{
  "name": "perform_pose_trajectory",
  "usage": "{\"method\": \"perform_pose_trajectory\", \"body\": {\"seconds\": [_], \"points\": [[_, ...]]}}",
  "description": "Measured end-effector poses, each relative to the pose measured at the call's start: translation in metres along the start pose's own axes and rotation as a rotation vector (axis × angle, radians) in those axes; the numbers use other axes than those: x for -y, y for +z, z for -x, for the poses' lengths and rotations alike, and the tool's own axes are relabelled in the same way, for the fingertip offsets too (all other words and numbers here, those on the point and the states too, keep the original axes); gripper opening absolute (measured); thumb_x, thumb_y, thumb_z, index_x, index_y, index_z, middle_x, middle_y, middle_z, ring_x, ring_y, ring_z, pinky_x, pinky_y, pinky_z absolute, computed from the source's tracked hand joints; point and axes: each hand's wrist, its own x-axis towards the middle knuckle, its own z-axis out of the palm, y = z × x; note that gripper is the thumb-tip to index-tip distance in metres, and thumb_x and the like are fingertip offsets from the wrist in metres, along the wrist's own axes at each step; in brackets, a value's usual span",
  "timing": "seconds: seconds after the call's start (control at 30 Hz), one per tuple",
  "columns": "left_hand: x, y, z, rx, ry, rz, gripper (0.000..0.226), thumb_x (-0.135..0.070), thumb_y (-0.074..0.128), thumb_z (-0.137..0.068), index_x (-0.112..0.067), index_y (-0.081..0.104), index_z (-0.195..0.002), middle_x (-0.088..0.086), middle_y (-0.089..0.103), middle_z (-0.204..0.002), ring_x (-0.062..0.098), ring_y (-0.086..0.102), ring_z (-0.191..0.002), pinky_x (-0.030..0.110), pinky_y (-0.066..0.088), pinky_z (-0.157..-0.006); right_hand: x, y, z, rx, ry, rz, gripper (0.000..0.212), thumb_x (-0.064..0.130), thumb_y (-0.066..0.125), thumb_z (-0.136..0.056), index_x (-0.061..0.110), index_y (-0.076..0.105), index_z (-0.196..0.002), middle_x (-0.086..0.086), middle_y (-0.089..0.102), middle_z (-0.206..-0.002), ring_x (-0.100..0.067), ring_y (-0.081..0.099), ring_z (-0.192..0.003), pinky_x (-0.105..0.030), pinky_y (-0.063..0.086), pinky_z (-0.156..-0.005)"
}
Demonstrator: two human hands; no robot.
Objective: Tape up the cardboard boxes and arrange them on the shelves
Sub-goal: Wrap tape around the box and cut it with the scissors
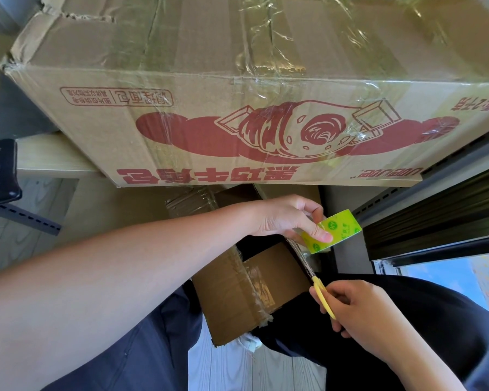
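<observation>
Taped cardboard box (237,88) on shelf (54,160), contents hidden.

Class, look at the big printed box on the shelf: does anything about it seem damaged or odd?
Yes. The big box has a torn, crumpled top-left corner, its clear tape is wrinkled and bunched near the middle, and its print reads upside down, so it seems to sit inverted.

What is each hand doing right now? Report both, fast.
Left hand: holding the tape roll, fingers pinched on it.
Right hand: gripping the yellow scissors.
</observation>
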Motion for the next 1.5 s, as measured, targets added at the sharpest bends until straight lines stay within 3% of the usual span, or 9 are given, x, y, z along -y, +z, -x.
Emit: {"method": "perform_pose_trajectory", "body": {"seconds": [0.4, 0.53, 0.63, 0.73, 0.83, 0.97, 1.17, 1.3, 1.5], "points": [[0.010, 0.002, 0.000, -0.051, -0.027, 0.042, 0.027, -0.004, 0.070, -0.086, -0.014, 0.053, -0.068, 0.015, 0.065, -0.117, 0.026, 0.064, -0.101, 0.044, 0.050, -0.098, 0.001, 0.006, -0.003, -0.038, -0.058, 0.086, 0.046, 0.052, 0.056, -0.093, 0.014, 0.067, -0.068, 0.002, 0.067, -0.055, -0.006, 0.057, -0.045, -0.021, 0.051, -0.055], [0.022, 0.004, -0.007, -0.234, -0.044, 0.030, 0.031, -0.027, 0.087, -0.063, -0.023, 0.056, -0.063, 0.013, 0.064, -0.100, 0.022, 0.058, -0.092, 0.039, 0.046, -0.093, 0.007, 0.012, -0.001, -0.065, -0.067, 0.178, 0.049, 0.053, 0.053, -0.093, 0.014, 0.062, -0.066, 0.007, 0.067, -0.054, -0.009, 0.059, -0.049, -0.026, 0.050, -0.052], [0.030, -0.006, -0.008, -0.378, -0.092, 0.110, 0.033, -0.026, 0.086, -0.068, -0.024, 0.054, -0.067, 0.007, 0.062, -0.091, 0.021, 0.058, -0.088, 0.034, 0.043, -0.080, 0.009, 0.020, 0.001, -0.098, -0.069, 0.217, 0.046, 0.054, 0.050, -0.094, 0.017, 0.060, -0.069, 0.002, 0.068, -0.061, -0.012, 0.062, -0.055, -0.030, 0.052, -0.055], [0.025, -0.013, -0.002, -0.418, -0.097, 0.234, 0.024, -0.017, 0.080, -0.079, -0.021, 0.058, -0.085, 0.008, 0.070, -0.108, 0.024, 0.064, -0.110, 0.036, 0.051, -0.098, 0.005, 0.022, 0.007, -0.106, -0.053, 0.216, 0.036, 0.048, 0.048, -0.097, 0.021, 0.062, -0.078, 0.001, 0.067, -0.068, -0.012, 0.065, -0.063, -0.030, 0.053, -0.062], [0.012, -0.007, 0.010, -0.480, -0.092, 0.374, 0.032, -0.010, 0.074, -0.084, -0.022, 0.052, -0.104, 0.000, 0.065, -0.096, 0.015, 0.064, -0.095, 0.033, 0.052, -0.093, 0.002, 0.009, 0.024, -0.141, -0.072, 0.233, 0.024, 0.047, 0.049, -0.097, 0.025, 0.057, -0.088, 0.006, 0.065, -0.075, -0.008, 0.065, -0.070, -0.026, 0.054, -0.067], [0.002, 0.006, 0.029, -0.556, -0.111, 0.487, 0.089, -0.008, 0.080, -0.078, -0.010, 0.027, -0.149, 0.009, 0.060, -0.116, 0.026, 0.058, -0.118, 0.047, 0.047, -0.104, 0.009, -0.028, 0.065, -0.229, -0.107, 0.245, 0.016, 0.048, 0.055, -0.093, 0.034, 0.047, -0.090, 0.016, 0.058, -0.076, -0.003, 0.058, -0.072, -0.015, 0.048, -0.068], [-0.012, 0.042, 0.084, -0.490, -0.144, 0.497, 0.041, -0.014, 0.079, -0.081, -0.008, 0.056, -0.114, 0.014, 0.067, -0.118, 0.029, 0.063, -0.114, 0.051, 0.049, -0.101, 0.032, -0.091, 0.123, -0.622, -0.365, 0.082, 0.021, 0.041, 0.071, -0.079, 0.030, 0.053, -0.079, 0.013, 0.065, -0.063, -0.006, 0.061, -0.054, -0.023, 0.049, -0.057], [-0.025, 0.067, 0.127, -0.469, -0.111, 0.474, 0.050, -0.020, 0.081, -0.080, -0.008, 0.060, -0.124, 0.015, 0.068, -0.120, 0.031, 0.065, -0.111, 0.048, 0.053, -0.096, 0.088, -0.143, 0.117, -0.895, -0.560, 0.052, 0.016, 0.039, 0.072, -0.083, 0.025, 0.065, -0.082, 0.012, 0.063, -0.065, -0.008, 0.057, -0.057, -0.026, 0.046, -0.052], [-0.064, 0.095, 0.193, -0.600, -0.040, 0.415, 0.077, -0.015, 0.095, -0.055, -0.009, 0.059, -0.124, 0.016, 0.063, -0.124, 0.037, 0.065, -0.108, 0.051, 0.055, -0.091, 0.177, -0.193, 0.038, -0.860, -0.359, 0.280, 0.015, 0.023, 0.062, -0.094, 0.011, 0.072, -0.092, -0.001, 0.056, -0.068, -0.024, 0.057, -0.065, -0.030, 0.049, -0.060]]}}
